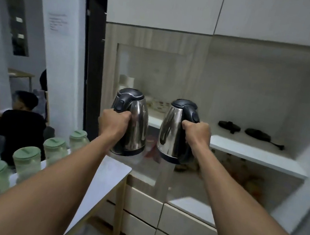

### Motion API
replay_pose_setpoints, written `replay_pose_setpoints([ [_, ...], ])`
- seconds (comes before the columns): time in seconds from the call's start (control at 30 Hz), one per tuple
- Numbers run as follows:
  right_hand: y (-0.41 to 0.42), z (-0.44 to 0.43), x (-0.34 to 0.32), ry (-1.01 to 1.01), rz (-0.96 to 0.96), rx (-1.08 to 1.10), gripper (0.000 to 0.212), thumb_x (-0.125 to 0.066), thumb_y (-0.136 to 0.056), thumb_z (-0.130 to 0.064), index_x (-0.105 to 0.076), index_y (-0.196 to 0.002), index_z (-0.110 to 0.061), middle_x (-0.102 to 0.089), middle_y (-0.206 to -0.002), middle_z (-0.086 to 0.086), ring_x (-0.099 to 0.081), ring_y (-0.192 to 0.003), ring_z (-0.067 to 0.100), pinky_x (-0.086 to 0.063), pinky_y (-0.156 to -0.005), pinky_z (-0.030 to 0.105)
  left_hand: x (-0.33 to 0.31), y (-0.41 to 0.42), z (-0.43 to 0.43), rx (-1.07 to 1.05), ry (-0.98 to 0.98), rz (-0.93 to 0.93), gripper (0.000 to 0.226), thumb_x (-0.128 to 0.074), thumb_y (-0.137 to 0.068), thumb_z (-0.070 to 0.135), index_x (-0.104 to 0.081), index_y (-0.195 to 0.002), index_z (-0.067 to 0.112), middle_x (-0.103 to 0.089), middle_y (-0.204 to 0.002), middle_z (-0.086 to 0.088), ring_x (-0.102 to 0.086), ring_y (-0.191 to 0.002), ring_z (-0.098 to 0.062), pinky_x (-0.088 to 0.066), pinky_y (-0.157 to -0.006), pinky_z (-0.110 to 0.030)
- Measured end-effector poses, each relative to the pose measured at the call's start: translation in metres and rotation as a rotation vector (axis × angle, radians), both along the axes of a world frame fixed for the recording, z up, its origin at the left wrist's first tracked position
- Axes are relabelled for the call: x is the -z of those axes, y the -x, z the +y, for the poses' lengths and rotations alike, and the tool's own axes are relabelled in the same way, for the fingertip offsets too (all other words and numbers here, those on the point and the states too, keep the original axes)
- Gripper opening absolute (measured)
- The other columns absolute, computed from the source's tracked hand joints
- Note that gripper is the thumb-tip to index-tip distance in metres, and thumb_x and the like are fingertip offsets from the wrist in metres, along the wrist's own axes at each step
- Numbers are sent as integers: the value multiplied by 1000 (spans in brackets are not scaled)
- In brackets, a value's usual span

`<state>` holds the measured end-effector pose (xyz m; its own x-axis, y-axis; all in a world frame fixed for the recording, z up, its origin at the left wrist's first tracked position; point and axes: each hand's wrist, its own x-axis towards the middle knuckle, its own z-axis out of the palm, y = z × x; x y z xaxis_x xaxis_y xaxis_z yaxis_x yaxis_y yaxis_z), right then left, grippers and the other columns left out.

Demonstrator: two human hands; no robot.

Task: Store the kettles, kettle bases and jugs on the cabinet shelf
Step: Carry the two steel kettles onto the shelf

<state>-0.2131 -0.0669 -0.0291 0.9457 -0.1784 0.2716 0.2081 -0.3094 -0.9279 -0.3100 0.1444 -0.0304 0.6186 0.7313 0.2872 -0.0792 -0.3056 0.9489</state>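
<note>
I hold two steel kettles with dark lids in the air in front of the cabinet. My left hand point(113, 121) grips the handle of the left kettle point(136, 123). My right hand point(198, 133) grips the handle of the right kettle point(171, 132). Both kettles are upright, side by side and a little apart. Behind them runs the white cabinet shelf point(254, 153). Two black kettle bases point(229, 125) point(258, 134) lie on its right part. Several clear jugs with green lids point(26, 160) stand in a row on the white table point(109, 177) at lower left.
A patterned tray and white cups point(158, 104) sit at the shelf's left back. Closed upper cabinet doors point(164, 1) hang above the niche. Drawers point(184, 223) lie below. A person in a black top point(19, 126) sits at the left. A dark doorway point(91, 46) opens beside the cabinet.
</note>
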Motion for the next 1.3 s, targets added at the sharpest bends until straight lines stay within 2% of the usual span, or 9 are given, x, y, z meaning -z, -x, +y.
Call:
replay_pose_setpoints([
  [0.1, 0, -41, -14, -9, -10, 47, 24, -68, -61, -32, -65, -65, -9, -65, -63, 8, -66, -62, 33, -52, -55, 38, -14, -16, -29, 75, -19, -25, 20, -68, -70, 27, -61, -57, 13, -58, -58, -4, -58, -62, -27, -43, -58, -32],
  [0.23, 7, -100, -33, -2, -33, 127, 22, -67, -62, -30, -64, -64, -9, -62, -58, 8, -60, -55, 30, -51, -55, 37, -33, -32, -79, 152, -48, -38, 19, -67, -64, 29, -64, -61, 10, -62, -62, -8, -61, -68, -33, -50, -63, -37],
  [0.37, 13, -150, -47, 8, -56, 182, 21, -68, -66, -30, -65, -68, -9, -64, -59, 9, -60, -52, 29, -49, -54, 36, -46, -42, -127, 211, -80, -41, 19, -66, -68, 28, -67, -65, 9, -63, -66, -8, -58, -67, -29, -45, -60, -34],
  [0.5, 12, -197, -55, -13, -82, 226, 23, -70, -68, -32, -63, -60, -11, -58, -52, 6, -57, -50, 28, -45, -52, 36, -54, -58, -172, 283, -75, -29, 18, -67, -71, 27, -66, -65, 9, -59, -61, -4, -53, -59, -24, -37, -50, -30],
  [0.63, 5, -232, -64, -8, -104, 286, 25, -71, -70, -32, -65, -61, -10, -60, -53, 6, -59, -52, 28, -48, -53, 36, -60, -79, -206, 326, -85, -36, 20, -68, -71, 27, -64, -64, 9, -59, -61, -4, -53, -57, -22, -35, -48, -28],
  [0.8, -18, -260, -69, 26, -116, 353, 20, -69, -70, -31, -69, -70, -11, -68, -65, 7, -66, -64, 29, -54, -60, 39, -69, -119, -241, 388, -51, -53, 22, -67, -63, 30, -59, -57, 10, -57, -59, -4, -55, -60, -28, -43, -55, -31],
  [0.93, -45, -276, -71, 55, -118, 409, 20, -69, -73, -32, -69, -73, -12, -69, -71, 7, -67, -69, 28, -51, -57, 33, -74, -158, -261, 415, -49, -52, 22, -64, -64, 31, -63, -63, 9, -61, -64, -7, -61, -68, -33, -43, -59, -30],
  [1.1, -90, -287, -72, 38, -125, 497, 20, -70, -74, -30, -68, -71, -10, -71, -71, 10, -70, -70, 31, -59, -67, 42, -80, -216, -272, 449, -57, -59, 20, -65, -67, 29, -65, -67, 9, -64, -68, -8, -64, -74, -35, -47, -61, -32],
  [1.3, -152, -286, -72, -26, -142, 558, 22, -68, -69, -36, -69, -69, -14, -72, -67, 9, -71, -67, 31, -63, -69, 47, -87, -289, -278, 471, -59, -71, 20, -64, -66, 30, -67, -69, 11, -66, -69, -7, -65, -74, -34, -51, -64, -33],
])
